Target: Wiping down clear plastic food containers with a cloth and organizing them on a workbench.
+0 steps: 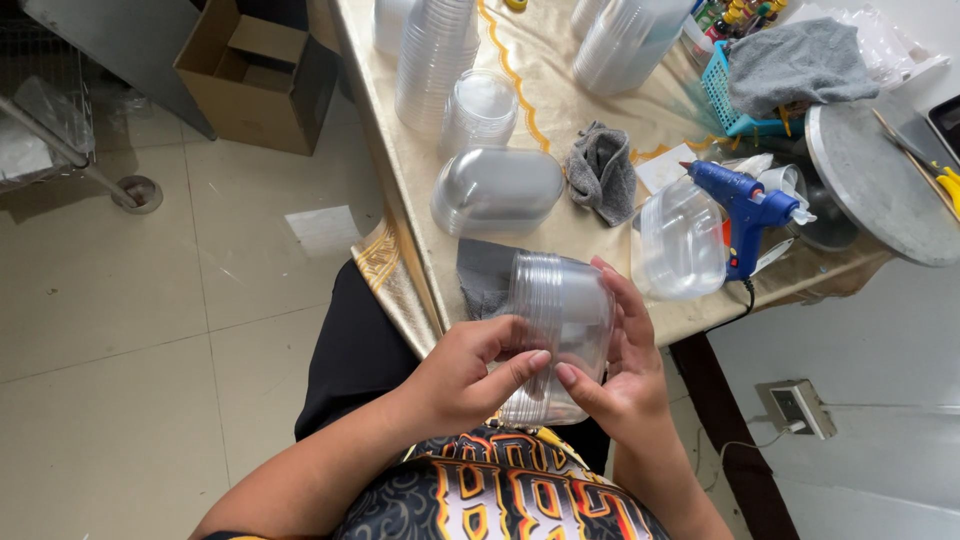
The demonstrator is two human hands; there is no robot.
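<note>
Head view, only one. Two hands, both closed on one nested stack of clear plastic tubs (560, 320), held sideways over the lap at the table edge. Number of tubs in the stack: cannot tell, rims too tight together. Left hand (462, 375) grips the stack from the left side, thumb and forefinger pinching at the rims near the lower end. Right hand (625, 375) cups the right side, fingers laid up along the wall, thumb meeting the left forefinger.

Just above the hands, on the table (420, 170): one dark grey cloth (485, 275) partly under the stack. Further up from the left hand: one upturned stack of clear oval tubs (497, 190), then one short stack of round clear cups (480, 105), then one tall stack of cups (432, 55). One more cup stack (622, 40) lies tilted at the top, above the right hand. Other stacks at the top edge are cut off, count unclear.

Above the right hand: one crumpled grey rag (602, 170). Just up and right of the right hand: one single clear tub (678, 240) on its side, touching one blue glue gun (745, 205). Further right: one round grey slab (880, 185), one blue basket (730, 100) with one grey towel (795, 60) on it.

Far left of the left hand, on the floor: one open cardboard box (255, 70). Lower right of the right hand: one wall socket (797, 407).
</note>
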